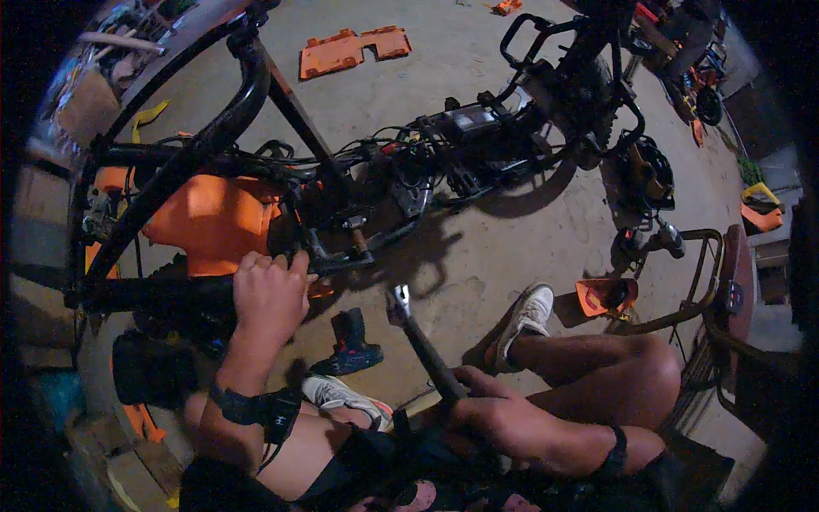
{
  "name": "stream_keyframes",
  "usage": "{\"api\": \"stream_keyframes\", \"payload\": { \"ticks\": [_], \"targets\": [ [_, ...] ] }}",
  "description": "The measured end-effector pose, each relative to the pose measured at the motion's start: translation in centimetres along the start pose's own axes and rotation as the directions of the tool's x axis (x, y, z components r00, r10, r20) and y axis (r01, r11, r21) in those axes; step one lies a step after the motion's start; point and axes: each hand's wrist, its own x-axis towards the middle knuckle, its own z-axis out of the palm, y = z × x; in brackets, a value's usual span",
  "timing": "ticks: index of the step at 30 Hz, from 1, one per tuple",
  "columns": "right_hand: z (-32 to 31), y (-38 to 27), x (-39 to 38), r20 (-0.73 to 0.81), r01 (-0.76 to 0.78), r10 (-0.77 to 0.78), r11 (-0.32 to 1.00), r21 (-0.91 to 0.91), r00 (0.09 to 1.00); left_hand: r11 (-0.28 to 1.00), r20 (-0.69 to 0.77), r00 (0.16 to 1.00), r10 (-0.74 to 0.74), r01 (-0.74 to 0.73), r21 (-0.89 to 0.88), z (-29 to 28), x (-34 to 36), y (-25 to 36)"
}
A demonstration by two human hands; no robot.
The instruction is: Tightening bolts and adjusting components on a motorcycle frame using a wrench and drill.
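A black motorbike frame stretches across the floor in front of me, with wiring and metal parts along it. My left hand is closed over the near end of its lower black tube, beside an upright bracket; the fingertips are partly hidden. In my right hand, low over my lap, is a hammer, gripped by its dark handle. The shiny hammer head points up and away, apart from the frame. A rusty-looking bolt or pin sits on the frame just beyond it.
A black cordless drill lies between my feet and the frame. Orange body panels show behind the tubes and farther off. To the right are an orange tray and a metal rack.
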Motion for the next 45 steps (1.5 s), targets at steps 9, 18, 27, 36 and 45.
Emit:
{"api": "stream_keyframes", "payload": {
  "ticks": [9, 18, 27, 36, 45],
  "targets": [
    [-2.4, -2.0, -0.2, 0.34, 0.199, -0.323, 0.915, 0.352, 0.883, 0.998, 0.009, 1.0, -0.027, 0.027, -0.061, 1.3, 0.4, 0.5],
    [-2.8, 0.3, 3.9, 0.325, 0.16, -0.229, 0.961, 0.226, 0.917, 0.997, -0.076, 0.997, -0.019, 0.013, -0.07, 0.5, 0.5, -0.1],
    [-2.4, -0.3, 5.6, 0.071, 0.129, -0.151, 0.961, 0.243, 0.986, 0.996, -0.111, 0.993, -0.034, 0.024, -0.085, 1.2, 1.1, 0.3],
    [-5.2, 7.9, 10.0, -0.199, -0.018, 0.113, 0.906, 0.423, 0.973, 0.996, -0.165, 0.985, -0.058, 0.046, -0.077, 1.1, 1.7, 0.6],
    [-3.1, 6.4, 9.2, -0.183, -0.134, 0.235, 0.887, 0.443, 0.954, 0.997, -0.154, 0.985, -0.075, 0.069, -0.043, 1.2, 1.6, 0.8]
  ]
}}
